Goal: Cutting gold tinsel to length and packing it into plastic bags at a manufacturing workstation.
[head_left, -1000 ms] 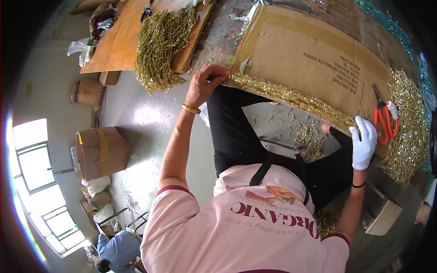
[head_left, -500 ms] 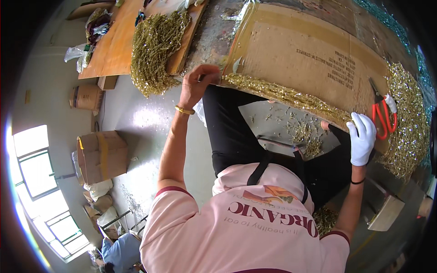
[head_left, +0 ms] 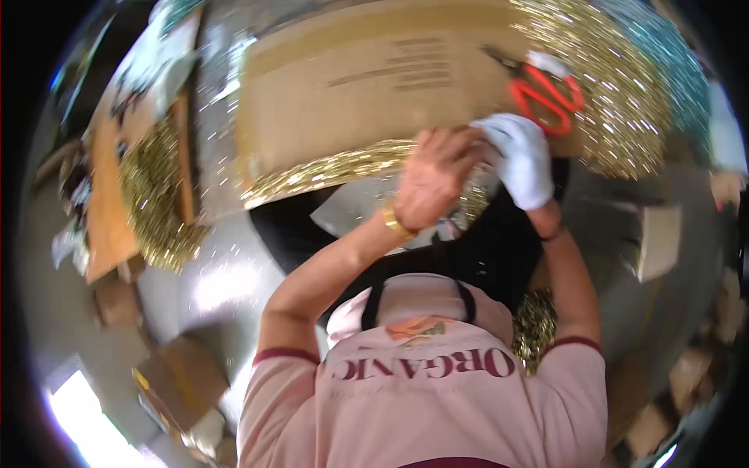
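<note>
A long bundle of gold tinsel garland (head_left: 335,165) lies along the near edge of a large cardboard sheet (head_left: 351,93). At the bundle's right part, my bare left hand (head_left: 437,175), with a gold bracelet at its wrist, is closed with its fingers bunched. Its fingertips meet those of my right hand (head_left: 521,160), which wears a white glove and has curled fingers. Whatever the fingertips pinch is hidden and blurred. Just beyond the glove, red-handled scissors (head_left: 546,97) with white wrapping on one handle rest on the cardboard.
A wide heap of gold tinsel (head_left: 616,93) covers the right end of the cardboard, with teal tinsel (head_left: 663,58) beyond it. More gold tinsel (head_left: 152,195) hangs off a wooden board (head_left: 109,187) at left. A cardboard box (head_left: 181,378) stands on the floor at lower left.
My left hand has left the bundle's left end and come right to meet my gloved hand. The view has turned, so the cardboard and scissors appear farther left.
</note>
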Demonstrator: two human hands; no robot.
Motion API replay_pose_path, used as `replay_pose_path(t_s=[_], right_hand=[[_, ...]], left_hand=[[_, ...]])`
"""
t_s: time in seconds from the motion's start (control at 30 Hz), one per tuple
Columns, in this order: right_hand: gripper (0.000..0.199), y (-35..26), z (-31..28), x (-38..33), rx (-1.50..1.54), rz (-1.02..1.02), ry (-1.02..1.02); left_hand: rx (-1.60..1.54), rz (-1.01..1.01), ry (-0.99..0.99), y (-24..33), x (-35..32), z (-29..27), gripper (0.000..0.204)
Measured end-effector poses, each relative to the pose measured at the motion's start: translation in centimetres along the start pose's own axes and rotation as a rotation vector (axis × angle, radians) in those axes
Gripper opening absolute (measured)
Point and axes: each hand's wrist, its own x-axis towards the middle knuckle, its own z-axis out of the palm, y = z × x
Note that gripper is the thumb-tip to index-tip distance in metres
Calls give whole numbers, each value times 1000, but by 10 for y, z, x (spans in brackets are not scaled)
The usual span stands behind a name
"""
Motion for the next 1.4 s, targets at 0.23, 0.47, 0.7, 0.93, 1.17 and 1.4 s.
replay_pose_path(t_s=[0.23, 0.47, 0.7, 0.93, 1.17, 1.4], right_hand=[[23, 4, 1, -14, -55, -13, 25], [22, 10, 8, -12, -117, -45, -22], [22, 13, 5, -13, -196, -28, -81], [22, 14, 4, -12, -200, -39, -93], [23, 11, 6, -13, -185, -28, -96], [23, 6, 3, -12, -103, -68, -9]], left_hand=[[-18, -6, 143, -4, -6, 27, 16], [6, -14, 68, -15, -12, 31, 18], [84, 24, 209, -16, -7, 40, 10], [45, 13, 151, -18, -7, 36, 16], [20, 32, 295, -18, -9, 36, 10], [-24, 49, 291, 1, -19, -46, 22]])
